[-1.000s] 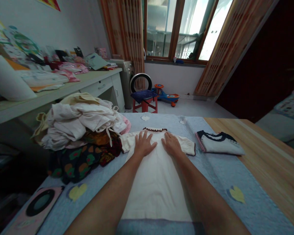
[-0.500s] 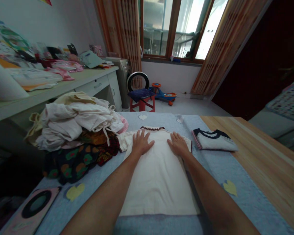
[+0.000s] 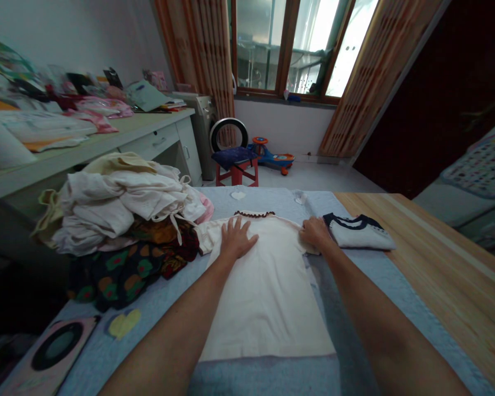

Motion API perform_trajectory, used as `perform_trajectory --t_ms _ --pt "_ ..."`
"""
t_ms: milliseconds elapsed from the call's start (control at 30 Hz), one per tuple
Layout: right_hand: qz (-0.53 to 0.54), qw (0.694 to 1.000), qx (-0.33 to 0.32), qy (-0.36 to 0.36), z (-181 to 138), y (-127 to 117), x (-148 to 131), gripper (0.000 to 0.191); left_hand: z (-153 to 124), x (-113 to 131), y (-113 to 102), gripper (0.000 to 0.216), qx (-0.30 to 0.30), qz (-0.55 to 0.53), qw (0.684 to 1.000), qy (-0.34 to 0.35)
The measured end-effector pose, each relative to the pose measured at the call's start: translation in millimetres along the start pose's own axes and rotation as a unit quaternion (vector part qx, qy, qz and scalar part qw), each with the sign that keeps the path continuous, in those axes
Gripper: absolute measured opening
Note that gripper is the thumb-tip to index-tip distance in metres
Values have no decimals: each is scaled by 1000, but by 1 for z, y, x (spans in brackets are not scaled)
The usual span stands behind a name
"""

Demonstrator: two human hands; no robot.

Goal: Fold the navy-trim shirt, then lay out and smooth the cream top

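- Right hand (image 3: pixel 314 233) shifts outward to the white shirt (image 3: pixel 268 297) sleeve (image 3: pixel 311 249), two o'clock; fingers curled, pinch unconfirmed.
- Left hand (image 3: pixel 235 241) flat, eleven o'clock, fingers spread.
- Sleeve straightening apparently underway.

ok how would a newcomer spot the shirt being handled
Find the blue cloth. Between the clothes pile on the left and the folded top on the right lies the cream shirt. Unlike both, it is spread flat, with a dark ruffled neckline.
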State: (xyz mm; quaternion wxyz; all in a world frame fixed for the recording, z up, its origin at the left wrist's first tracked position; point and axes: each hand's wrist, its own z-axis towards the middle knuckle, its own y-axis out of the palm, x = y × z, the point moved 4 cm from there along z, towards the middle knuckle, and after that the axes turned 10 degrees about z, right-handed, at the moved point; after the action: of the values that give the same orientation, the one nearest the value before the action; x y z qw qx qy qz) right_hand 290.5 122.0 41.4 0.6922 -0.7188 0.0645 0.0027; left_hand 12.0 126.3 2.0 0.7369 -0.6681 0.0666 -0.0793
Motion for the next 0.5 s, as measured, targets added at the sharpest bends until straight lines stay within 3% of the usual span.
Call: perform_trajectory --t_ms 267,500 --pt "15 999 -41 29 -1 -8 12 25 0 0 2 67 2 16 1000 0" --pt "-22 996 67 60 -20 -13 -15 37 1 0 3 67 -3 18 1000 -1"
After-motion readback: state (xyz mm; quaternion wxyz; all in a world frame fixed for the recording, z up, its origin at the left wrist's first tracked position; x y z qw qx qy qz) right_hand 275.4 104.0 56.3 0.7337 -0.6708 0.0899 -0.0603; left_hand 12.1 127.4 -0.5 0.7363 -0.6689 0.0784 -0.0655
